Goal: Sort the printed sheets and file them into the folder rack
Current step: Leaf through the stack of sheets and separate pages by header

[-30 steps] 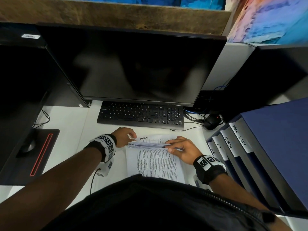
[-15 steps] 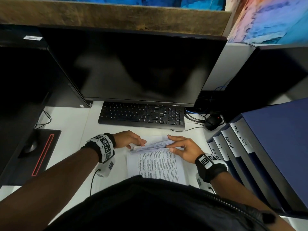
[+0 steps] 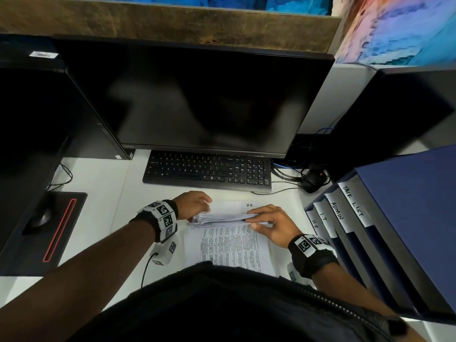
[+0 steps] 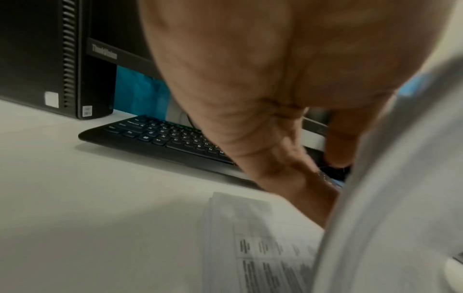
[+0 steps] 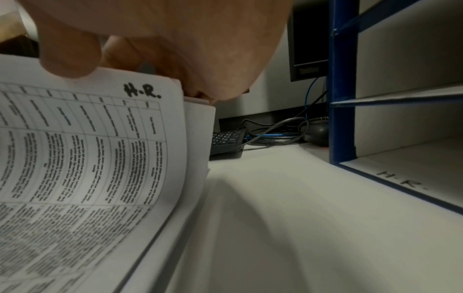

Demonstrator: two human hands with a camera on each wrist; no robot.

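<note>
I am partway through the sorting step, thumbing through the stack of printed sheets (image 3: 223, 217) that lies on the desk (image 3: 98, 193) just in front of the keyboard (image 3: 207, 171). My right hand (image 3: 270, 224) has the far right corner of the upper sheets lifted, thumb underneath and fingers curled on top, so it is clamped on that bunch of paper. In the right wrist view the sheet bent up under my thumb is marked "H.R." in black pen above a printed table. My left hand (image 3: 193, 204) is at the far left edge of the same stack; its fingers (image 4: 288, 164) reach down to the paper, but I cannot tell whether they pinch the sheets or only steady them.

The folder rack (image 3: 370, 233) stands on the desk to my right, near the stack but not touching it, with slots labelled H.R., I.T., ADMIN and TASK LIST. The H.R. slot (image 5: 406, 164) is the lowest one and, from what shows, nothing is in it yet.

I judge the next move is to peel the H.R. sheet free of the others, holding the rest down with my left hand so they do not slide, then carry it right and feed it flat into the lowest slot.
</note>
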